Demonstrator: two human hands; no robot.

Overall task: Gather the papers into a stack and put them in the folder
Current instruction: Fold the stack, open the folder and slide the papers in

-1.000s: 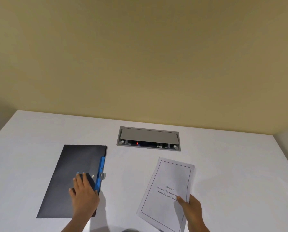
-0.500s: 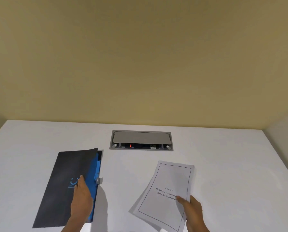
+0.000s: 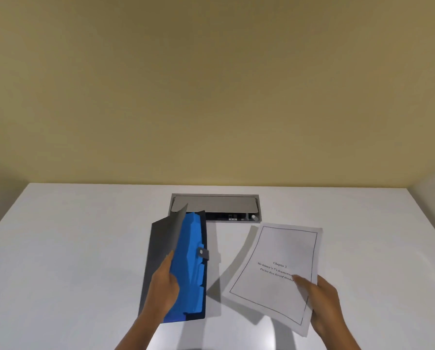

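Observation:
A dark grey folder (image 3: 161,246) with blue tabbed dividers (image 3: 190,263) inside lies on the white table (image 3: 72,248), left of centre. My left hand (image 3: 164,286) grips its front cover and holds it lifted, so the blue dividers show. A small snap tab (image 3: 203,253) sticks out at the folder's right edge. My right hand (image 3: 317,299) pinches a stack of white papers (image 3: 279,248) by the lower right corner, held just above the table to the right of the folder. The top sheet has a thin black border and a few lines of print.
A grey recessed cable box (image 3: 215,207) with a lid is set into the table behind the folder and papers. A beige wall (image 3: 211,84) rises right behind the table. The table's left and right edges are in view.
My left hand has lifted the folder's cover from flat to raised, exposing the blue dividers. The papers stay in my right hand, shifted a little.

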